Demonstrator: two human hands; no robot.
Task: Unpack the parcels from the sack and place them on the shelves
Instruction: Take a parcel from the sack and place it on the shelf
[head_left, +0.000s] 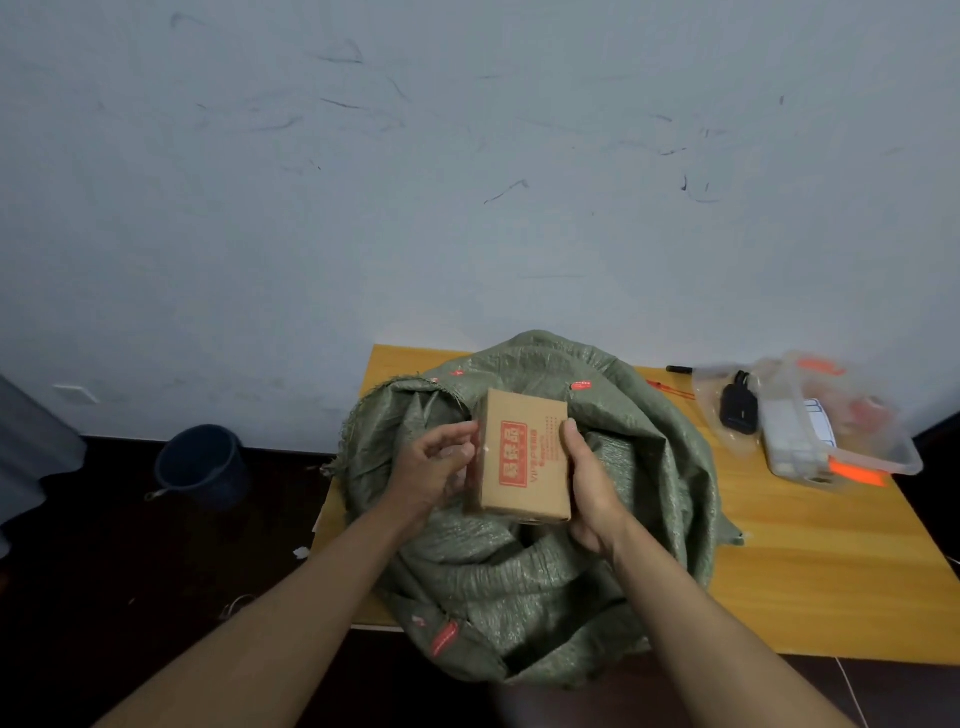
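Head view: a small cardboard box (522, 462) is held above the open green sack (519, 571) on the table (810, 571), left hand (434, 467) and right hand (589, 493) curled around its long sides; it looks stiff, light, possibly fragile, best gripped by those sides

One cardboard parcel (522, 460), one green woven sack (519, 587), two hands, one wooden bench (810, 587), one clear plastic tub (878, 452), one dark bucket (200, 462).
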